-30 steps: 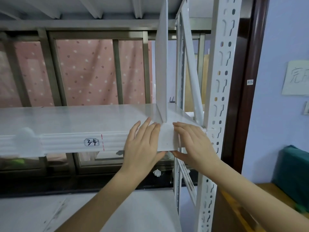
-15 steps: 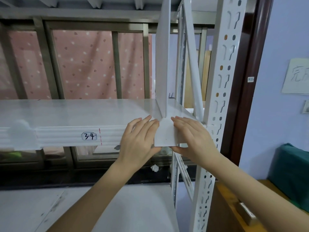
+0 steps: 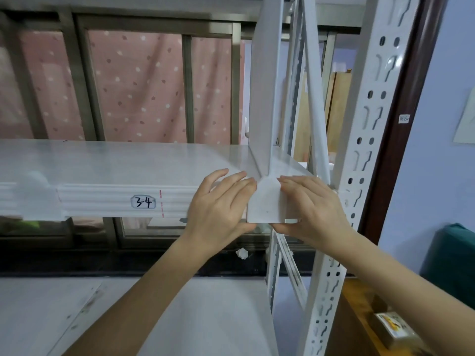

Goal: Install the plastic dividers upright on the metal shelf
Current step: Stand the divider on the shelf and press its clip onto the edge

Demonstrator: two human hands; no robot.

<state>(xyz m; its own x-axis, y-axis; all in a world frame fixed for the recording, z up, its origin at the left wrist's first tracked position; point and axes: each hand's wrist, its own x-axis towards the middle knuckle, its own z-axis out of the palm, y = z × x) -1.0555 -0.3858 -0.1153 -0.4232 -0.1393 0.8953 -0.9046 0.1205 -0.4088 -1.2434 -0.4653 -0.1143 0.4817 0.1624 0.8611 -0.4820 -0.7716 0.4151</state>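
A white plastic divider (image 3: 262, 104) stands upright on the white metal shelf (image 3: 123, 160), near its right end. Its front clip tab (image 3: 266, 204) hangs over the shelf's front rail (image 3: 108, 201). My left hand (image 3: 221, 209) lies against the rail just left of the tab, fingers over the shelf edge and thumb under the rail. My right hand (image 3: 311, 209) holds the tab's right side the same way, with its thumb beneath. Both hands pinch the tab and rail between fingers and thumb.
The perforated white upright post (image 3: 365, 140) stands right beside my right hand. A label reading 3-4 (image 3: 143, 202) and a red dashed mark sit on the rail. Another white clip (image 3: 38, 199) is on the rail far left. A lower shelf (image 3: 154, 317) lies below.
The view has shifted slightly upward and closer. Both hands stay at the divider's front tab, my fingers now a little further apart so more of the tab shows.
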